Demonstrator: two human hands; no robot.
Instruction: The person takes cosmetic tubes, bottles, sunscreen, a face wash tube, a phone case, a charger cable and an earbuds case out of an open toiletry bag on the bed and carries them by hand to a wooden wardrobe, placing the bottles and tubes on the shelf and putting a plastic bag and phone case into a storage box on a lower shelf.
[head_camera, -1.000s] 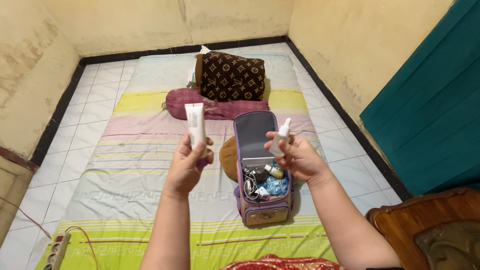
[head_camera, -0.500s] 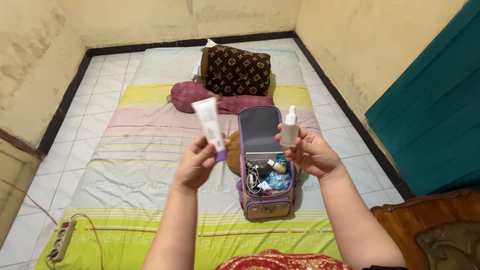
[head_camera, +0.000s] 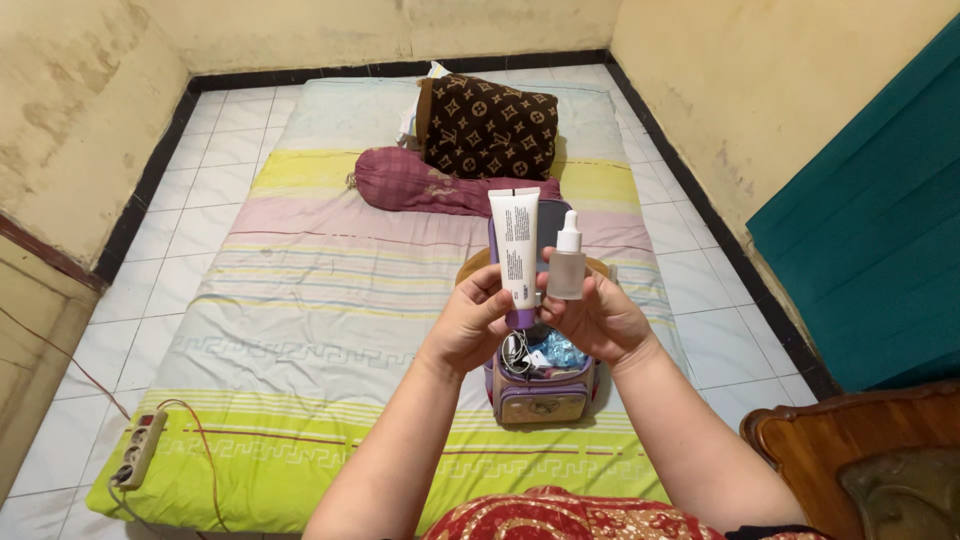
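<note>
Left hand (head_camera: 468, 325) grips tube (head_camera: 516, 250), right hand (head_camera: 595, 318) dropper bottle (head_camera: 567, 265) (side by side).

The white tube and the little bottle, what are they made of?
The white tube in the left hand looks like soft matte plastic: flat crimped top, purple cap at the bottom. The little bottle in the right hand looks like frosted glass, maybe plastic: cloudy, see-through sides. Its white dropper top looks rubbery.
</note>
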